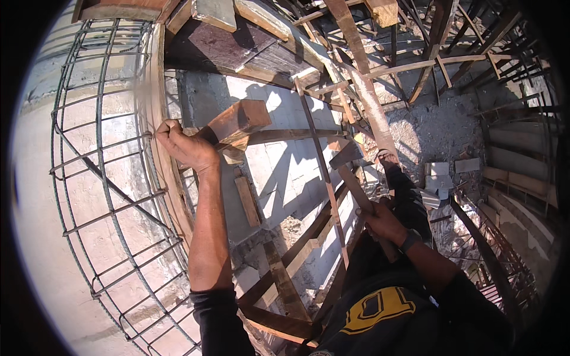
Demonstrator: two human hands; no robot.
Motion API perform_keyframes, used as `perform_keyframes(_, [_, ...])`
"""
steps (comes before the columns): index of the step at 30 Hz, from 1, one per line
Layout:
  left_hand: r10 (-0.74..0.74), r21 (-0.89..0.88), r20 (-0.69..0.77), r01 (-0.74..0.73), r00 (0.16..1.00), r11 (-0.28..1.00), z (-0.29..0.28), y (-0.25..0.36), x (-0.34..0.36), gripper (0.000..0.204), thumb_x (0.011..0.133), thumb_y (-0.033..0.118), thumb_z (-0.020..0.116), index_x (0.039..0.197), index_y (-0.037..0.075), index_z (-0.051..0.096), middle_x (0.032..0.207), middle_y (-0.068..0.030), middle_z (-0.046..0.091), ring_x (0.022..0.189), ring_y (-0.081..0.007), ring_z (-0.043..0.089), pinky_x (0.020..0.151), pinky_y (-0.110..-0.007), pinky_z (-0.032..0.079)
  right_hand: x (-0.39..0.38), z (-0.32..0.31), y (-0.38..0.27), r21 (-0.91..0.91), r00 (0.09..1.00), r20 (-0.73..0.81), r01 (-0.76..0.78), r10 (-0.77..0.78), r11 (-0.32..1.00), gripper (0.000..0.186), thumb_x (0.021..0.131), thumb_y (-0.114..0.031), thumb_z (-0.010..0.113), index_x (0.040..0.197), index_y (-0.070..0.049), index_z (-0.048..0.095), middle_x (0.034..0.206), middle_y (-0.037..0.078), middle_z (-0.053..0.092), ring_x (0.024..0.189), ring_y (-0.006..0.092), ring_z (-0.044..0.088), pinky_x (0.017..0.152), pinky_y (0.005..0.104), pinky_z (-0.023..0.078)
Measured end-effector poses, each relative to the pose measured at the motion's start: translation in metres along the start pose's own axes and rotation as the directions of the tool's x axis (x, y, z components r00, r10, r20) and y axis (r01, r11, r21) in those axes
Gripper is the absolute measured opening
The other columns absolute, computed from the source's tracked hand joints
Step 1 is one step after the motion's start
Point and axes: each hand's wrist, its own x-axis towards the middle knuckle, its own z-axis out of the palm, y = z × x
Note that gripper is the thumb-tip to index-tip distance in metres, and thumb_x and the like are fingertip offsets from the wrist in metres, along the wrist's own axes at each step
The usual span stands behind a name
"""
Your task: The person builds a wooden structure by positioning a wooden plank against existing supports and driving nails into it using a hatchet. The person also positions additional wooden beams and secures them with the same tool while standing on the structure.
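Note:
My left hand [187,145] is closed at the edge of a long wooden board [155,101], its fingers curled together. What they pinch, if anything, is too small or hidden to tell. Just right of that hand a short thick wood block [240,121] juts out on a timber brace. Lower and to the right, my right hand [386,222] wraps round the wooden handle of a hammer [356,188]. The hammer's dark, broad head [345,155] points up and away, apart from the board.
A rebar cage [104,148] stands along the left beside the board. A thin wooden strip [320,160] and several timber braces [285,279] cross below me. My foot [389,157] rests by a round pole [371,107]. Blocks and rubble lie on the ground [436,127] at right.

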Motion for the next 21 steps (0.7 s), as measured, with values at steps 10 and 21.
perform_keyframes(10, [-0.953, -0.487, -0.090, 0.822, 0.289, 0.295, -0.012, 0.031, -0.077, 0.075, 0.091, 0.048, 0.070, 0.134, -0.005, 0.038, 0.136, -0.0216, 0.041, 0.116, -0.0290, 0.050, 0.101, -0.041, 0.041, -0.064, -0.044, -0.102, -0.640, 0.879, -0.103, 0.299, -0.465, 0.707, 0.031, 0.100, -0.031, 0.058, 0.109, -0.001, 0.056, 0.072, 0.008, 0.055, 0.066, 0.0181, 0.056, 0.057, 0.0349, 0.045])
perform_keyframes(21, [-0.934, -0.923, 0.350, 0.142, -0.073, -0.357, 0.026, -0.017, -0.132, 0.093, 0.086, 0.083, 0.034, 0.147, 0.013, 0.040, 0.147, -0.0134, 0.045, 0.133, -0.0302, 0.045, 0.111, -0.057, 0.032, -0.116, 0.085, -0.261, -0.567, 0.632, -0.001, 0.638, -0.775, 0.521, 0.055, 0.105, -0.050, 0.041, 0.116, 0.001, 0.056, 0.071, 0.001, 0.051, 0.051, 0.0071, 0.044, 0.046, 0.0232, 0.035])
